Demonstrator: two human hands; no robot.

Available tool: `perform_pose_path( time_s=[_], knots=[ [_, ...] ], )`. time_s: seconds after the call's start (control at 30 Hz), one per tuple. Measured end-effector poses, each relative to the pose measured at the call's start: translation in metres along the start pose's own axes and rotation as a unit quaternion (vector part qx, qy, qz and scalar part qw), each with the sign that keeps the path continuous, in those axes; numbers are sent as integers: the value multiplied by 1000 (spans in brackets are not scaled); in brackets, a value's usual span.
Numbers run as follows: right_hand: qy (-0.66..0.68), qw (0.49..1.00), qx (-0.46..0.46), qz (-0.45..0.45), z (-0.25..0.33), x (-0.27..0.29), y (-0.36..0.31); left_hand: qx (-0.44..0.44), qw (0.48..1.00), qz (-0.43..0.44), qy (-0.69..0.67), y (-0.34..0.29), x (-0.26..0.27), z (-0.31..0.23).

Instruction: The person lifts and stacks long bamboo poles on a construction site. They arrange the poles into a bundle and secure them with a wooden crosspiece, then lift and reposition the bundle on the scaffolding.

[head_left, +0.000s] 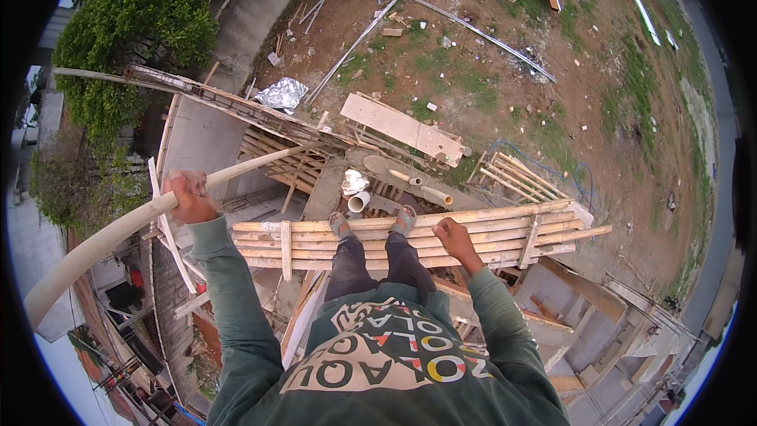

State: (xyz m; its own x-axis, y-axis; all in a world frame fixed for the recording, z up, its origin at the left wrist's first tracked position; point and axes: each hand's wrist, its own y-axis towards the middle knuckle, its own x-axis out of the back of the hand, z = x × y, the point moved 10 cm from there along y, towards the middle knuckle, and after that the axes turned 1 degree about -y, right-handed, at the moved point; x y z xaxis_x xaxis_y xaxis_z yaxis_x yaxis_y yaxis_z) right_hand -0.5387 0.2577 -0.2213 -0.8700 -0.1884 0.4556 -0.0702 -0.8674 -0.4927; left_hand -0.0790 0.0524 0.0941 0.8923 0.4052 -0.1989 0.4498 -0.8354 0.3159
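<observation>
High on a walkway of lashed poles (pixel 378 230), I stand with both feet near its far edge. My left hand (pixel 189 196) is closed round a long, pale wooden pole (pixel 102 256). The pole slants from the lower left past the hand, its thin far end meeting the timber frame. My right hand (pixel 457 241) hangs over the walkway beside my right foot, fingers curled in, with nothing visible in it. Just ahead of my feet lies a short white pipe (pixel 359 202), with a crumpled pale bag (pixel 355 181) behind it.
Narrow beams and gaps surround the walkway, with ground far below. A long plank (pixel 404 128) lies ahead, near a silver foil sheet (pixel 282 95). A pole ladder (pixel 520 177) stands right of it. Long metal strips (pixel 465 29) lie on the dirt. A tree (pixel 130 43) grows far left.
</observation>
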Motion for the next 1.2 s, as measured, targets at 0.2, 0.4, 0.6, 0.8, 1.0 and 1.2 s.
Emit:
perform_pose_path(
  time_s=[0.2, 0.4, 0.6, 0.8, 1.0, 1.2],
  knots=[
    [89, 900, 425, 40, 327, 16, -15, 73, 996, 39, -23, -3, -50, 40],
    [212, 705, 636, -232, 575, 99, -92, 10, 986, 115, 117, 15, -112, 43],
    [414, 714, 561, 66, 558, 95, -113, 21, 964, 206, 165, -76, -99, 89],
    [337, 755, 562, -14, 518, 125, -161, -50, 968, 114, 219, -111, -98, 82],
    [356, 705, 612, -34, 537, 109, -207, -102, 969, 88, 208, -110, -77, 68],
    [295, 781, 543, -86, 516, 58, -168, -72, 968, 101, 217, -100, -34, 87]
  ],
)
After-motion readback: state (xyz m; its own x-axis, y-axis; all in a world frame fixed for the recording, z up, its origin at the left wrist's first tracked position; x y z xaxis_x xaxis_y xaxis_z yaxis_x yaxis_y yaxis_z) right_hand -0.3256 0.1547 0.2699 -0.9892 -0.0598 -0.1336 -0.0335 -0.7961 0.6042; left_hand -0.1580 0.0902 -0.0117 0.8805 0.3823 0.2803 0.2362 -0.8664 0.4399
